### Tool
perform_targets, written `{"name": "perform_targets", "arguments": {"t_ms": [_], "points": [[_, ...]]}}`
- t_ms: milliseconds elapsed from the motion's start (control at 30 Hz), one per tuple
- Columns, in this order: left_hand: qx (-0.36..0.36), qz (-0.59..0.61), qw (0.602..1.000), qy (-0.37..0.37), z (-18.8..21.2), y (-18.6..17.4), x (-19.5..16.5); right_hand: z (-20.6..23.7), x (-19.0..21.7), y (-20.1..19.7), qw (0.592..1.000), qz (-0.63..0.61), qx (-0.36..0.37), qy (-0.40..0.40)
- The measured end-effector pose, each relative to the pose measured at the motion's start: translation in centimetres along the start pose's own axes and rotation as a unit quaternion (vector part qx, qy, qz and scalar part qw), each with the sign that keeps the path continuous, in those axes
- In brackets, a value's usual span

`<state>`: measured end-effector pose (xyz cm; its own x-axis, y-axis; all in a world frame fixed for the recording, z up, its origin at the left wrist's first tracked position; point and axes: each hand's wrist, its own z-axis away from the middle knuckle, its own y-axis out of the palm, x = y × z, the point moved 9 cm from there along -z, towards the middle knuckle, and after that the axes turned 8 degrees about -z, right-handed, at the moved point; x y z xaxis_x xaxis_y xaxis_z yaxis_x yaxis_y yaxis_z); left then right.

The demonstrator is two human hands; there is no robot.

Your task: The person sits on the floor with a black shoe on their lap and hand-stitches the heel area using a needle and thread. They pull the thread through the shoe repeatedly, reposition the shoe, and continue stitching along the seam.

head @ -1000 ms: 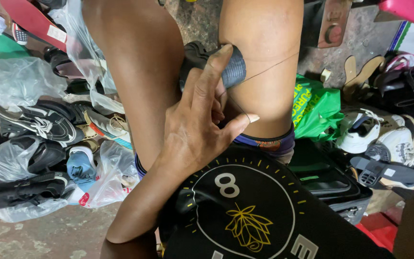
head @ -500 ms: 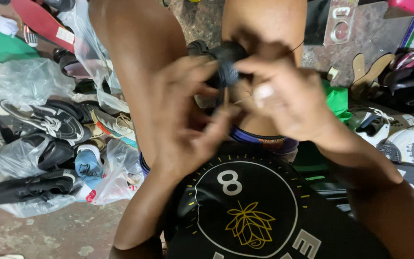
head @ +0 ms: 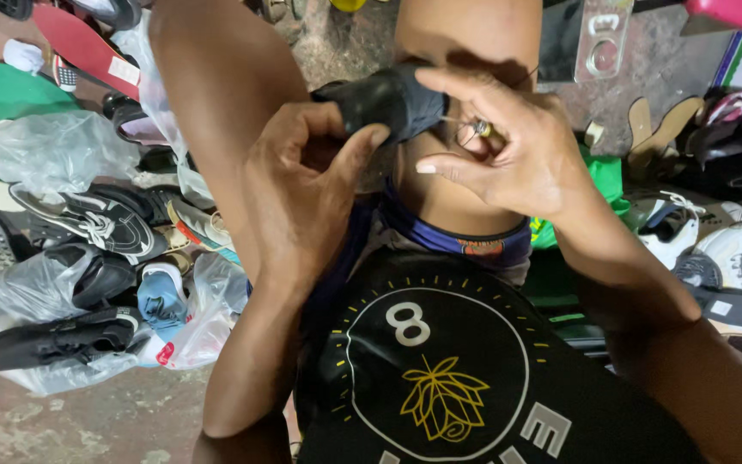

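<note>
In the head view, the left hand (head: 302,185) pinches a black shoe (head: 386,101) held between the knees. The right hand (head: 517,150), absent a second ago, has come in just right of the shoe, its grip pressed on a small metal tool (head: 479,130) drawing thread, so stitching looks underway. Bagged shoes (head: 88,283) lie left of the shoe.

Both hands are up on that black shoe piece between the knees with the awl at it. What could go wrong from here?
The metal awl tip in the right hand sits close to the left thumb and bare thigh; a slip could prick either. The black shoe piece, pinched only by the left hand, might twist.
</note>
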<state>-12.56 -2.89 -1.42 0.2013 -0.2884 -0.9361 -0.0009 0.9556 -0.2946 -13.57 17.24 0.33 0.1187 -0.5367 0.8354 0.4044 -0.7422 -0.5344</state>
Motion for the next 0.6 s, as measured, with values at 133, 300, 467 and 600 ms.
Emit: {"name": "perform_targets", "arguments": {"t_ms": [133, 300, 467, 600], "points": [[-0.024, 0.043, 0.996, 0.079, 1.1, 1.3, -3.1, 1.0, -0.2, -1.7, 0.995, -0.082, -0.058, 0.003], [0.066, 0.005, 0.983, 0.168, 0.6, 2.8, -6.1, 2.1, -1.6, -3.3, 0.989, -0.027, -0.14, -0.047], [0.093, -0.05, 0.986, 0.126, -0.6, 2.6, -5.3, 3.1, -3.4, -3.0, 0.987, -0.006, -0.144, -0.065], [0.128, -0.14, 0.971, 0.143, -0.8, 4.5, -3.7, 3.8, -4.5, -3.6, 0.987, -0.049, -0.141, -0.06]]}}
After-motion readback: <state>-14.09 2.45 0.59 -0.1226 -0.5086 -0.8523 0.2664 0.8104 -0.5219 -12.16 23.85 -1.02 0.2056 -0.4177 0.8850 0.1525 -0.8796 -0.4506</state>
